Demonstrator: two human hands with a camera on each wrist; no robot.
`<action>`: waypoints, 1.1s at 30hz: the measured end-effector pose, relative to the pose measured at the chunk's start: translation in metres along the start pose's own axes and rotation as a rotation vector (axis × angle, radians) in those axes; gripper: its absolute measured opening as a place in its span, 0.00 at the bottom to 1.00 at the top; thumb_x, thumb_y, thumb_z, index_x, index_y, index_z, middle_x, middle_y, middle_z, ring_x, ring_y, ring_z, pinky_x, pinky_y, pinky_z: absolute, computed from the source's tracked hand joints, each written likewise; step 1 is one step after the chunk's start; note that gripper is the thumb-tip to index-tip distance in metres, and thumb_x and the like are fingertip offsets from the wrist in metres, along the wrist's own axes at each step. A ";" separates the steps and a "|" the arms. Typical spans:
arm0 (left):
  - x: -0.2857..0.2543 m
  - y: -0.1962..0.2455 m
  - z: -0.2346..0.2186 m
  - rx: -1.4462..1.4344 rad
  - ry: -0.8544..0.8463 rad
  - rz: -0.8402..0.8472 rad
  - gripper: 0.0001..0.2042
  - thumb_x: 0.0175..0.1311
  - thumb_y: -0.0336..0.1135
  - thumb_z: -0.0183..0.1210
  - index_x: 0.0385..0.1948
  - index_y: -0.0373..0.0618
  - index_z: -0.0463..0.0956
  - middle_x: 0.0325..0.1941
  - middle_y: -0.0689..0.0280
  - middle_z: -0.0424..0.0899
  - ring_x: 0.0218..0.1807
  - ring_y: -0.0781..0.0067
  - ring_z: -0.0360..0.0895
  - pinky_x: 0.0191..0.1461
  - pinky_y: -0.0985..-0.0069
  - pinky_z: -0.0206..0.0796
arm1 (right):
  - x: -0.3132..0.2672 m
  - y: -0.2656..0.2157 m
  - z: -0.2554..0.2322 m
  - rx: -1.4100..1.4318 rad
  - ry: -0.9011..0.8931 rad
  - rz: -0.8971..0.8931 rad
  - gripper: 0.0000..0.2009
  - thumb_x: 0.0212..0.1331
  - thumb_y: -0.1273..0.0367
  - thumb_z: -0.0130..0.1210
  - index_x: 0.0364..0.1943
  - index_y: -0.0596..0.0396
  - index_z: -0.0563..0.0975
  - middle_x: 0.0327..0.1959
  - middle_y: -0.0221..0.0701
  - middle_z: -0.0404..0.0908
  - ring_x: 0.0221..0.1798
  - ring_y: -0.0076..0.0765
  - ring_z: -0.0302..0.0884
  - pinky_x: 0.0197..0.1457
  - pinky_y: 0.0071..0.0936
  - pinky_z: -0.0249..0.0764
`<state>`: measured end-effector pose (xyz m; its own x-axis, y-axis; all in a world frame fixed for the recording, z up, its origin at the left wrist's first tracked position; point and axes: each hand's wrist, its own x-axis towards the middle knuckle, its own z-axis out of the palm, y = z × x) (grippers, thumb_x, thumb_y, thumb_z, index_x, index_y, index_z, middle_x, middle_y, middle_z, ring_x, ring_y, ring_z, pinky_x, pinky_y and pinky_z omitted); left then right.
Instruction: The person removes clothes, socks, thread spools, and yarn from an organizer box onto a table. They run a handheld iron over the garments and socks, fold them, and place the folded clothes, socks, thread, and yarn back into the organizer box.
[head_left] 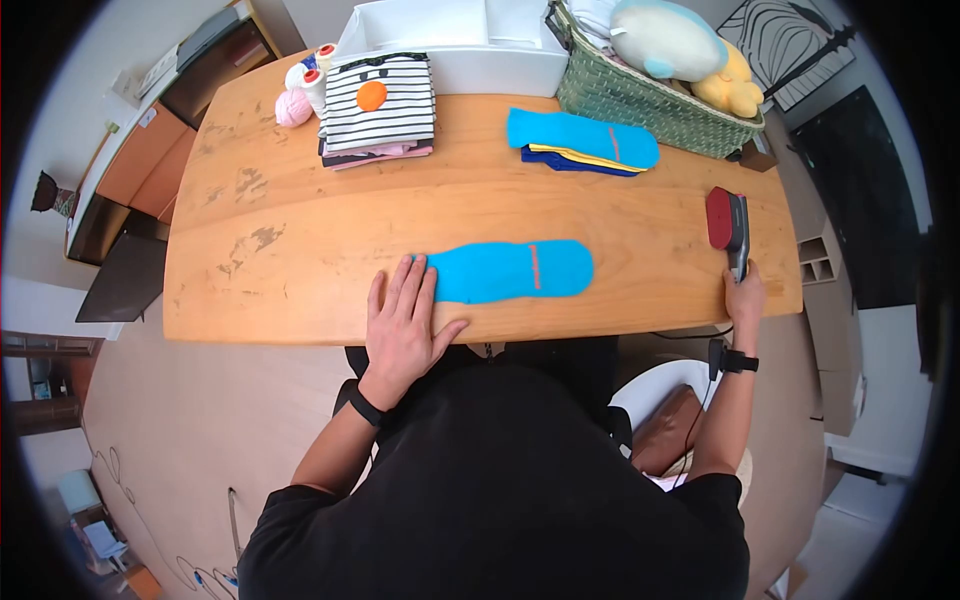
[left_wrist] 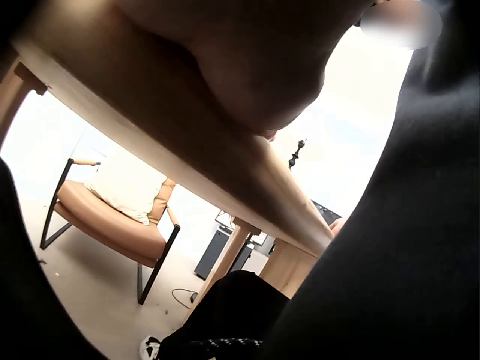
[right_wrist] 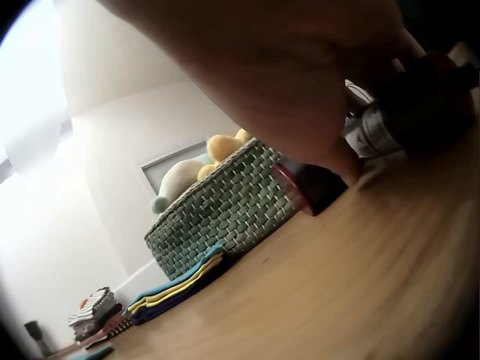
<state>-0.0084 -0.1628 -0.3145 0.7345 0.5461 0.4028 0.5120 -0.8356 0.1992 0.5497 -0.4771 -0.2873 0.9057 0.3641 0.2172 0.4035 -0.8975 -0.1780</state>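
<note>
A bright blue sock [head_left: 510, 270] with orange lettering lies flat near the table's front edge. My left hand [head_left: 402, 325] rests on its left end with the fingers straight, the thumb spread toward the edge. At the right side of the table, my right hand [head_left: 745, 297] grips the handle of a handheld garment steamer [head_left: 727, 220] with a red face and grey body. Close up in the right wrist view, the steamer's red rim [right_wrist: 294, 189] shows past the hand, near the tabletop. The left wrist view catches only the dark underside of the left hand [left_wrist: 259, 67].
Folded socks [head_left: 585, 142] in blue, yellow and navy lie farther back. Behind them stands a green woven basket [head_left: 660, 110] with plush toys. A white box [head_left: 490, 70], folded striped clothes [head_left: 380, 115] and yarn [head_left: 293, 107] line the back. A cord [head_left: 690, 336] hangs at the front edge.
</note>
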 end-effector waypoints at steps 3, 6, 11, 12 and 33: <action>-0.002 0.000 0.001 -0.008 0.038 0.009 0.41 0.74 0.62 0.72 0.74 0.33 0.79 0.85 0.48 0.78 0.89 0.47 0.70 0.91 0.40 0.55 | 0.011 0.028 0.015 0.115 -0.041 -0.159 0.37 0.72 0.67 0.68 0.83 0.64 0.69 0.43 0.49 0.92 0.45 0.65 0.93 0.53 0.51 0.90; 0.000 0.001 0.000 -0.022 0.076 0.017 0.38 0.72 0.58 0.74 0.71 0.33 0.81 0.82 0.48 0.80 0.86 0.45 0.74 0.89 0.41 0.58 | -0.010 0.000 -0.011 1.156 -0.519 0.210 0.39 0.72 0.71 0.67 0.87 0.56 0.65 0.38 0.39 0.87 0.34 0.41 0.89 0.36 0.37 0.86; -0.004 -0.005 0.005 -0.101 0.185 0.071 0.29 0.68 0.49 0.79 0.62 0.36 0.84 0.70 0.51 0.85 0.74 0.44 0.81 0.79 0.44 0.68 | -0.125 -0.139 -0.084 1.464 -0.601 0.074 0.45 0.76 0.77 0.60 0.95 0.43 0.54 0.46 0.34 0.84 0.25 0.24 0.78 0.27 0.25 0.76; -0.004 -0.006 0.006 -0.129 0.226 0.100 0.27 0.66 0.45 0.80 0.59 0.37 0.85 0.66 0.52 0.87 0.70 0.44 0.82 0.76 0.45 0.71 | -0.145 -0.163 -0.090 1.501 -0.687 0.004 0.45 0.78 0.78 0.58 0.96 0.42 0.52 0.50 0.34 0.85 0.25 0.22 0.77 0.27 0.24 0.76; -0.007 -0.008 0.001 -0.105 0.232 0.137 0.23 0.66 0.45 0.79 0.56 0.40 0.90 0.55 0.58 0.87 0.64 0.55 0.86 0.76 0.49 0.73 | -0.239 -0.332 -0.067 0.727 -1.022 -0.785 0.40 0.83 0.73 0.58 0.94 0.48 0.54 0.75 0.61 0.80 0.71 0.76 0.81 0.75 0.53 0.77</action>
<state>-0.0174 -0.1596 -0.3203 0.6661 0.4093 0.6235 0.3570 -0.9090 0.2153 0.1903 -0.2830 -0.2161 0.0019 0.9763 -0.2162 0.5177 -0.1859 -0.8351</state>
